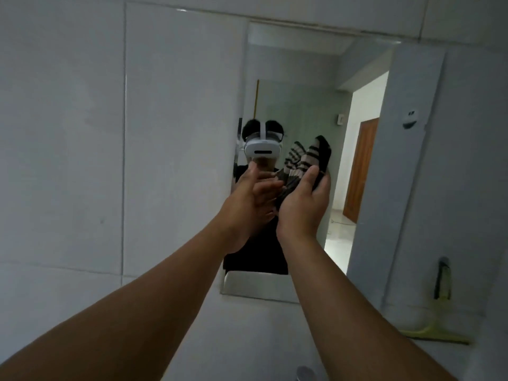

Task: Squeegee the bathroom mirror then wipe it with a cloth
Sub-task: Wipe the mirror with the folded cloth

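Note:
The bathroom mirror (297,105) hangs on the grey tiled wall straight ahead and reflects a person wearing a white headset. Both my arms are raised in front of it. My right hand (305,204) grips a dark cloth with light stripes (308,158), bunched and sticking up above the fingers, close to the glass. My left hand (247,199) is just to its left with fingers spread, palm turned toward the cloth's lower end; whether it touches the cloth is unclear. A yellow-green squeegee (439,314) leans against the wall at the lower right, untouched.
Grey wall tiles (68,160) surround the mirror. A small white fixture (411,118) is stuck on the wall to the right. A metal tap top (305,373) shows at the bottom edge. The mirror reflects a doorway and a wooden door.

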